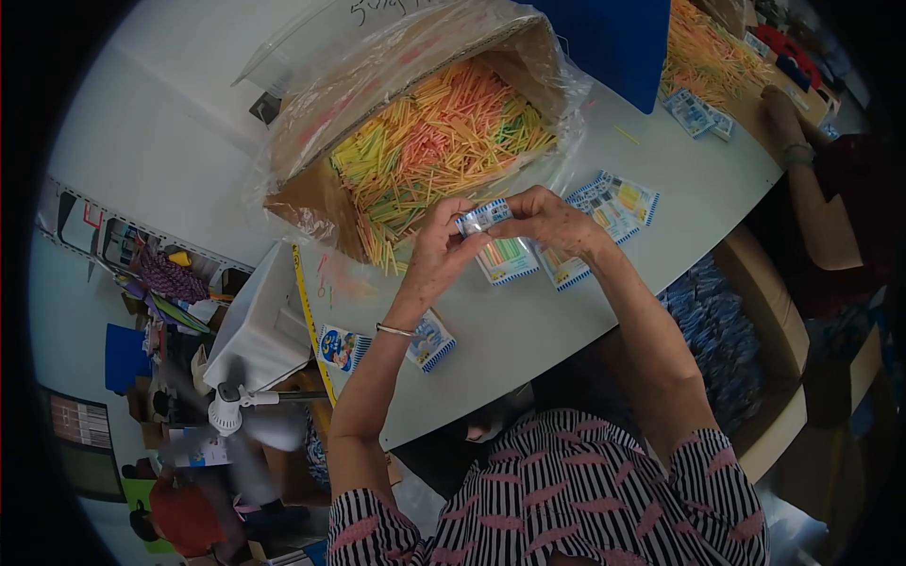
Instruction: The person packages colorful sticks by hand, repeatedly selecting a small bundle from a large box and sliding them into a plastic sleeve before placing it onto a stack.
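Both hands hold one small printed plastic packet (485, 216) above the white table (528, 321). My left hand (440, 253) pinches its left end, and my right hand (545, 219) grips its right end. Just under the hands lies a packet filled with coloured sticks (507, 258). A cardboard box lined with plastic (311, 203) sits beyond the hands, full of loose yellow, orange and green sticks (439, 137). My left wrist wears a thin bracelet.
Empty packets lie in a pile (615, 203) to the right, and two more packets (429, 341) rest near the table's front edge. Another person's arm (812, 189) reaches in at far right beside another heap of sticks (703, 52). A white fan (236, 401) stands at lower left.
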Available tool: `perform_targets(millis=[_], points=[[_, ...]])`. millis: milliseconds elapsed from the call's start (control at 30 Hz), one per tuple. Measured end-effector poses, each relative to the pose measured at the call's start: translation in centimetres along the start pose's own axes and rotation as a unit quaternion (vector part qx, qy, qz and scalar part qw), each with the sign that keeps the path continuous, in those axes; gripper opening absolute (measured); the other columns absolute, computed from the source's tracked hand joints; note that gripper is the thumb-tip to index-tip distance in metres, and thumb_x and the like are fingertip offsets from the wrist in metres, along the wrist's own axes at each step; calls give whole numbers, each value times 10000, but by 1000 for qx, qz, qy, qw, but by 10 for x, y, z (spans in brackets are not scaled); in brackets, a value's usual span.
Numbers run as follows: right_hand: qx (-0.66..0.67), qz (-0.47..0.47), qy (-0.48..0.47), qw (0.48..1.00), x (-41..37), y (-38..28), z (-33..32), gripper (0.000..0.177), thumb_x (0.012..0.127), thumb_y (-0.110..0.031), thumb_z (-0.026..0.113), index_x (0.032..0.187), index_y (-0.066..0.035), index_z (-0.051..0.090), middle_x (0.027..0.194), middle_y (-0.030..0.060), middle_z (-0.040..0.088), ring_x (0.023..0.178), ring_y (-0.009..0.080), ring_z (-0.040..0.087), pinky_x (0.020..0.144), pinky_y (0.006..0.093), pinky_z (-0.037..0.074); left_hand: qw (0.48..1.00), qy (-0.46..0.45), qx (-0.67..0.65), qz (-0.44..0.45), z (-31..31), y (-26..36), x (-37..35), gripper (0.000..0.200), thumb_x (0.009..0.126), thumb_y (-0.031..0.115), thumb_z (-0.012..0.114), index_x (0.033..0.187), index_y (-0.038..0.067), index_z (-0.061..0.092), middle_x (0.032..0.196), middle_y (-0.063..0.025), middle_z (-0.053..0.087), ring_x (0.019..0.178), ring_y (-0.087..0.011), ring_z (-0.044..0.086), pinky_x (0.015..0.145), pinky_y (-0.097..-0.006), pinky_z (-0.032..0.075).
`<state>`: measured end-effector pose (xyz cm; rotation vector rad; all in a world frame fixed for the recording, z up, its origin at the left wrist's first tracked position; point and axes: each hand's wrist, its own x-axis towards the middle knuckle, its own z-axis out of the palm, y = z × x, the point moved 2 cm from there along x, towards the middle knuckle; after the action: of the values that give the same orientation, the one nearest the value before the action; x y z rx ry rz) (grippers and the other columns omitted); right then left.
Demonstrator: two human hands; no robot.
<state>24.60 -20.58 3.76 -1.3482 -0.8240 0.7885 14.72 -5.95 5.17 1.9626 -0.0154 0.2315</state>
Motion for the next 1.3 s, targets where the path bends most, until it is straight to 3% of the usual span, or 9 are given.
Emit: perform_targets(millis=[200, 267, 367, 467, 533, 600, 933, 1000, 1300], points=[[-265, 74, -18, 961, -25, 14, -25, 206, 730, -149, 676, 852, 10, 630, 728, 76, 601, 667, 136, 538, 633, 275, 424, 996, -50, 23, -67, 30, -28, -7, 439, 784, 72, 679, 1140, 21, 428, 967, -62, 554, 736, -87, 559, 654, -232, 480], [-520, -91, 134, 838, -30, 49, -26, 320, 701, -138, 696, 974, -9, 593, 844, 117, 600, 847, 204, 587, 728, 331, 452, 997, -4, 82, -14, 27, -26, -14, 440, 768, 84, 691, 1137, 32, 456, 988, -66, 555, 756, -108, 560, 661, -250, 486], [-583, 12, 114, 804, -29, 42, -17, 387, 708, -215, 672, 1008, -10, 537, 994, 139, 548, 1010, 293, 508, 824, 416, 403, 993, 56, 99, 28, 2, -17, -23, 371, 774, 76, 681, 1101, 34, 511, 1005, -63, 558, 789, -125, 561, 675, -262, 489], [-644, -97, 223, 726, -21, 19, 22, 368, 705, -267, 687, 930, -7, 557, 939, 136, 551, 946, 301, 514, 803, 411, 413, 989, 114, 92, 23, -39, -10, -38, 311, 780, 79, 678, 1062, 33, 554, 988, -47, 572, 798, -114, 553, 682, -251, 480], [-575, -189, 163, 779, -16, 15, 67, 361, 710, -298, 689, 901, -10, 585, 914, 128, 535, 896, 285, 509, 774, 370, 408, 986, 145, 79, 8, -58, -3, -44, 298, 783, 81, 675, 1054, 32, 560, 968, -42, 577, 803, -109, 548, 694, -245, 474], [-476, -144, 91, 863, -6, 26, 111, 350, 675, -258, 727, 890, -12, 603, 928, 132, 523, 894, 296, 510, 776, 387, 403, 982, 177, 65, -1, -66, 1, -50, 285, 786, 83, 673, 1046, 31, 566, 947, -37, 583, 807, -103, 543, 705, -240, 468], [-486, -111, 83, 863, 1, 65, 161, 303, 694, -249, 714, 848, -12, 605, 924, 119, 515, 885, 283, 504, 744, 403, 380, 975, 190, 115, -9, -88, -19, -83, 282, 799, 117, 663, 1050, 29, 571, 987, -46, 600, 898, -116, 552, 762, -263, 457], [-420, -185, 140, 877, 0, 60, 151, 257, 700, -195, 709, 833, -16, 580, 872, 120, 530, 860, 281, 519, 749, 403, 372, 970, 200, 133, -24, -92, -22, -89, 286, 803, 136, 663, 1052, 29, 570, 996, -49, 600, 904, -122, 555, 770, -267, 455], [-160, -143, 119, 969, 4, 46, 118, 296, 732, -115, 704, 913, 9, 504, 864, 167, 621, 722, 306, 609, 637, 361, 444, 993, 46, 33, -102, -83, -14, -90, 157, 868, 71, 577, 1003, -8, 590, 885, -13, 600, 788, -66, 522, 709, -210, 440]])
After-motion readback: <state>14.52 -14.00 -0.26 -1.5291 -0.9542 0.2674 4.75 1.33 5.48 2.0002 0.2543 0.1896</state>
